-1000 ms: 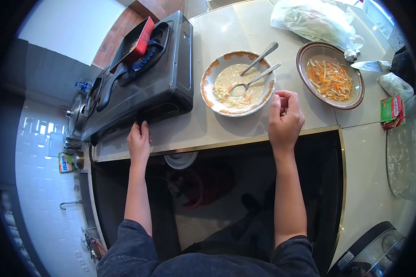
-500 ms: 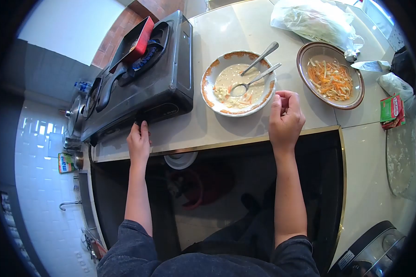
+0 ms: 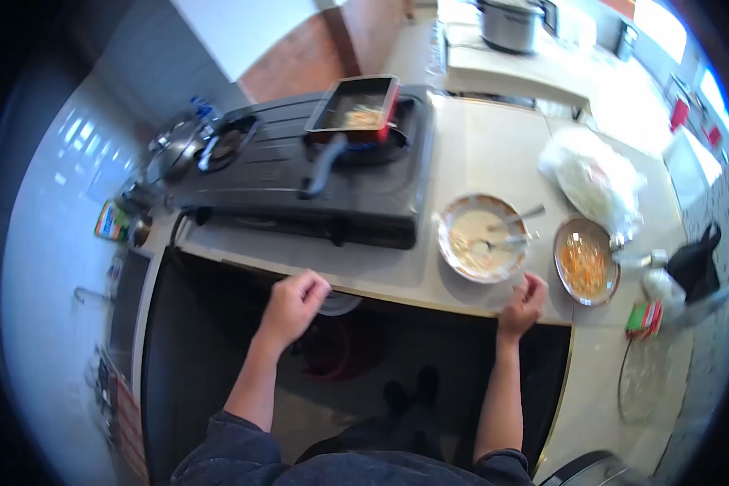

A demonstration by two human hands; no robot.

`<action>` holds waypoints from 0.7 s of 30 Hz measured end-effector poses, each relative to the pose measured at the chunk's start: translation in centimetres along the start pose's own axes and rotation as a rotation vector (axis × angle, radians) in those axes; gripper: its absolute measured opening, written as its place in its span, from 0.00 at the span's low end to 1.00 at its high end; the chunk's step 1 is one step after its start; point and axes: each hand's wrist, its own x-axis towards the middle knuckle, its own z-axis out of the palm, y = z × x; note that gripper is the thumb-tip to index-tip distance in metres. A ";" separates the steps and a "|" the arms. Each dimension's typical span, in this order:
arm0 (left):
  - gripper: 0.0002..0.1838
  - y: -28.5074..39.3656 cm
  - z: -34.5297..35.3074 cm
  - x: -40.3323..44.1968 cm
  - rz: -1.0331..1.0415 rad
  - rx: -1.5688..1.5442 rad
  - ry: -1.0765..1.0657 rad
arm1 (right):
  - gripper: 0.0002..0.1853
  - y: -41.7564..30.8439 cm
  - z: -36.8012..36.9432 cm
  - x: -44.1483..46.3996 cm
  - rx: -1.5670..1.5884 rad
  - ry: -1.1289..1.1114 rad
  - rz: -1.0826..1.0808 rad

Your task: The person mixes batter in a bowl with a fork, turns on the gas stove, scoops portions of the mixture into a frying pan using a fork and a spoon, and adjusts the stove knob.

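My left hand (image 3: 294, 306), fingers curled together, is in front of the counter edge below the stove (image 3: 275, 178). Whether it holds anything is hidden. My right hand (image 3: 524, 306) is closed near the lower right rim of the orange-patterned bowl (image 3: 449, 253). Its fingertips are blurred and show no clear object. Pale batter with orange bits and two spoons lie in that bowl. To its right a brown-rimmed oval dish (image 3: 559, 263) holds shredded orange and pale vegetables. A red rectangular pan (image 3: 389, 113) with pale food inside sits on the stove's right burner.
A plastic bag (image 3: 595, 174) lies behind the dish, with a knife (image 3: 641, 259) at its right. Red-green packets (image 3: 644, 321) and a glass lid (image 3: 640, 381) are farther right. A lidded pot (image 3: 174, 146) stands left of the stove. A large cooker (image 3: 510, 28) stands at the back.
The view has tilted up and turned, showing the pan's inside and the room behind. My left hand has come away from the stove front. My right hand stays near the bowl.
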 end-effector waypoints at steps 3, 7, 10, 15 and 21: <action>0.05 0.6 -3.4 -3.9 -0.009 -0.104 -0.031 | 0.06 -3.4 -0.2 -0.8 0.157 0.013 0.093; 0.03 -0.9 -6.2 -10.8 -0.094 -0.273 0.105 | 0.03 -10.8 2.2 -7.0 0.340 -0.413 0.207; 0.07 -2.6 -8.3 -16.7 -0.141 -0.215 0.205 | 0.03 -13.4 5.8 -14.0 0.184 -1.025 0.123; 0.09 -6.4 -12.3 -28.4 -0.311 -0.184 0.464 | 0.04 -19.5 10.1 -25.3 0.120 -1.759 -0.108; 0.13 -11.5 -17.9 -45.4 -0.553 -0.206 0.639 | 0.06 -29.7 13.4 -42.0 0.107 -1.958 -0.300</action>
